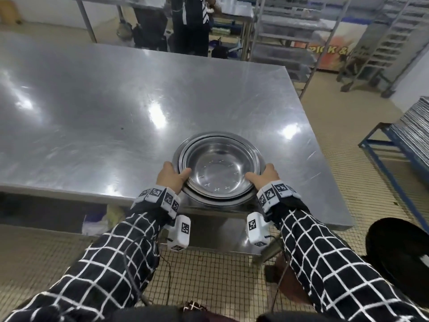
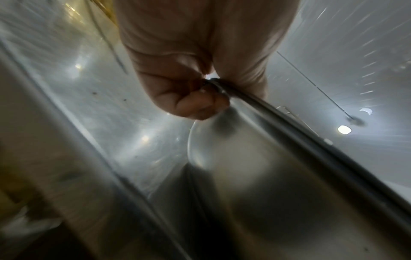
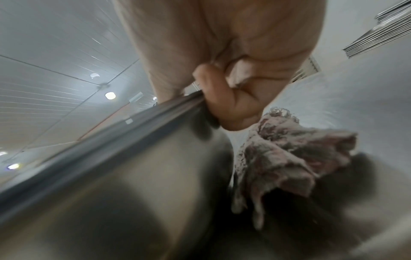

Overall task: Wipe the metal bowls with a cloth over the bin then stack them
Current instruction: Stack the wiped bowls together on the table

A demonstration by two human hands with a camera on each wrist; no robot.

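Both hands' grip [image 1: 173,176] [image 1: 264,177] on stacked bowls' [image 1: 219,168] rim.

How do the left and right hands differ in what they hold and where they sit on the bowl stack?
The left hand grips the left rim of the stacked bowls and holds nothing else. The right hand grips the opposite, right rim, and a crumpled cloth hangs from it beside the bowl wall. Both lay a thumb over the rim with fingers curled beneath, above the steel table.
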